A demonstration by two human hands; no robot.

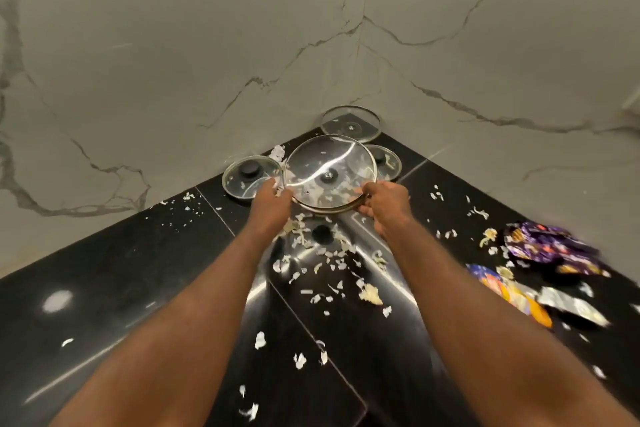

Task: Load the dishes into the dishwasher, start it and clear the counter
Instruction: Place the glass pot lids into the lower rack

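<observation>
A large glass lid [329, 173] with a metal rim is tilted up over the black counter [121, 288], its underside facing me, flecked with food scraps. My left hand [272, 199] grips its left rim and my right hand [384, 204] grips its right rim. A black knob [322, 233] shows just below the lid on the counter. A small glass lid [250, 177] with a black knob lies at the left. Another glass lid [350, 123] leans in the wall corner, and a third small lid [387, 161] lies behind the held one.
White and yellowish peel scraps [369, 295] are strewn over the counter. A crumpled purple wrapper [550, 248] and an orange and silver wrapper [519, 298] lie at the right. Marble walls [173, 62] close the corner behind.
</observation>
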